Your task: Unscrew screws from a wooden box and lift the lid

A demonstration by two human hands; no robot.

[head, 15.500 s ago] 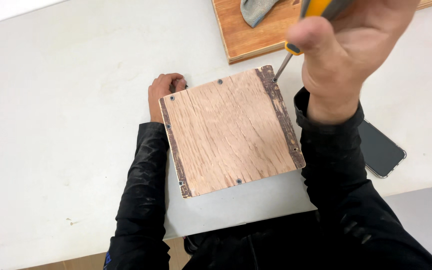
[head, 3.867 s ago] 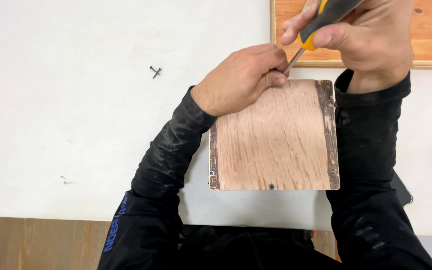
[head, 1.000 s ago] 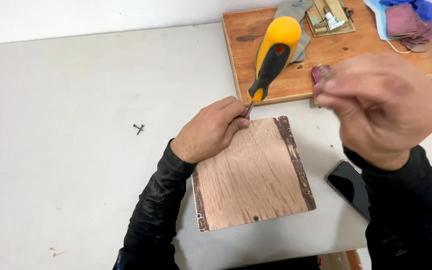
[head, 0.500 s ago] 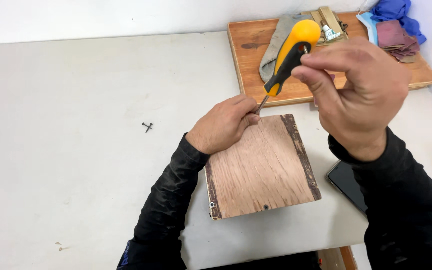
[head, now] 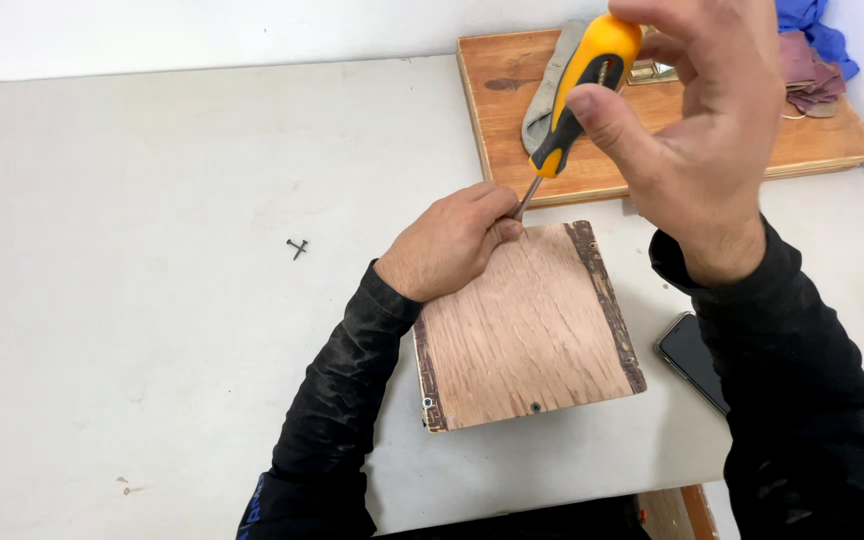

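The left hand [head: 449,243] has its fingers [head: 497,210] pinched narrow round the screwdriver's shaft tip at the upper left corner of the plywood box lid [head: 527,325], steadying it there; the right hand [head: 697,120], loose above the work half a second ago, has now closed thumb and fingers round the yellow-and-black screwdriver [head: 577,90], so the tool seems seated for turning; a loose screw [head: 297,247] lies well apart on the white table [head: 152,300]; a phone [head: 690,358] lies just beside the lid, a wooden board [head: 512,130] behind.

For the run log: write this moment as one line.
left hand: steadies screwdriver tip on plywood panel | right hand: grips screwdriver handle | loose screws: on table
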